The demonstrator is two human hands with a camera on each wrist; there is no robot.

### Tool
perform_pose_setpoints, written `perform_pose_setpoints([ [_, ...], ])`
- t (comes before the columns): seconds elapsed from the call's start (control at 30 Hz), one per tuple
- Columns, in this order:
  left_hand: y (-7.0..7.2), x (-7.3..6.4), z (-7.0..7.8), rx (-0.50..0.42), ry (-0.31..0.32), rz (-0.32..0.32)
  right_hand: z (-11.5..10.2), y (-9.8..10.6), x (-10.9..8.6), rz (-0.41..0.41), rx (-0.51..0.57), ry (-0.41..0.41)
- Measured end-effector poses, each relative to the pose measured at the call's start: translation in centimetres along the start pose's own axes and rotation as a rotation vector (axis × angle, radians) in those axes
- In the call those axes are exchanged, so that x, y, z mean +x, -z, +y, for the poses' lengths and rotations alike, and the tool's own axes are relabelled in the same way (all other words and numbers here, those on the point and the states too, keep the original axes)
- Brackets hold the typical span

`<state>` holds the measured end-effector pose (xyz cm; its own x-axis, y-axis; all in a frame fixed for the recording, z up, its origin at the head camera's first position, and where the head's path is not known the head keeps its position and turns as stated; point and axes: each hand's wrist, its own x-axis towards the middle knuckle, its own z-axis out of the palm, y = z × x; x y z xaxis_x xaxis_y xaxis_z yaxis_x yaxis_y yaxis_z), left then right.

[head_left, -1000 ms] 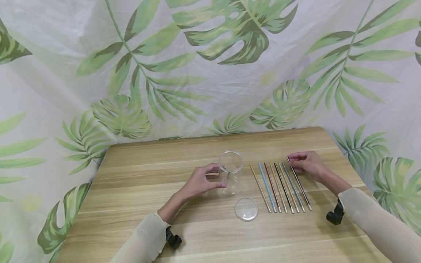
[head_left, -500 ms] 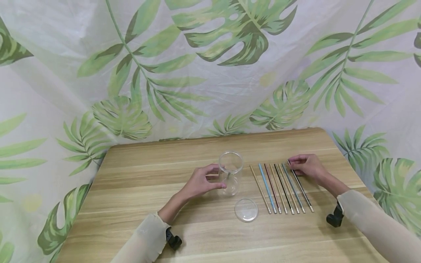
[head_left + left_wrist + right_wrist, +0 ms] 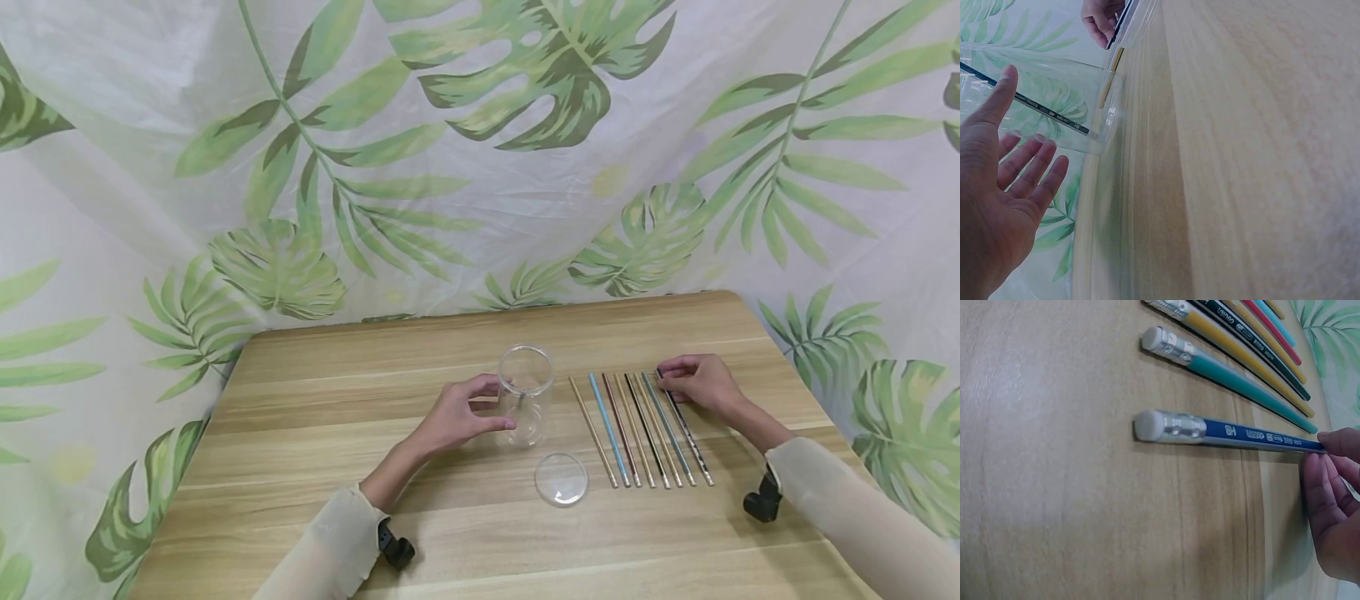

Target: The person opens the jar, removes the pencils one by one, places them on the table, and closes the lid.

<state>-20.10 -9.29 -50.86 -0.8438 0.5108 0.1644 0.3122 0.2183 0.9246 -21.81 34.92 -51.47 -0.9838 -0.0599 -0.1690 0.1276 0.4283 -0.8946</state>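
In the head view my left hand (image 3: 461, 414) holds a tall clear jar (image 3: 527, 379), thumb on its near side and fingers reaching behind it. A single dark pencil (image 3: 1054, 115) leans inside the jar. At the right end of a row of pencils, my right hand (image 3: 701, 383) pinches the far tip of a dark blue pencil (image 3: 1241, 434) between thumb and fingertips. Its white eraser end points towards me, at or close to the tabletop. Beside it lies a teal pencil (image 3: 1241, 384), followed by several others in yellow, black, red and light blue.
A round clear lid (image 3: 562, 479) lies on the wooden table (image 3: 300, 467), just in front of the jar. Behind the table's far edge hangs a leaf-patterned cloth (image 3: 465, 208). Both wrists wear small black cameras.
My right hand has come slightly nearer and lower with the blue pencil, which now lies about in line with the row. My left hand and the jar have stayed in place.
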Motion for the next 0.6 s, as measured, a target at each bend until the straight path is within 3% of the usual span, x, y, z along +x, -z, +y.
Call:
perform_pose_setpoints([
  [0.6,-0.01,-0.03,-0.06,-0.011,-0.009,0.0,-0.1,-0.58,-0.14,0.021,-0.165,0.085],
])
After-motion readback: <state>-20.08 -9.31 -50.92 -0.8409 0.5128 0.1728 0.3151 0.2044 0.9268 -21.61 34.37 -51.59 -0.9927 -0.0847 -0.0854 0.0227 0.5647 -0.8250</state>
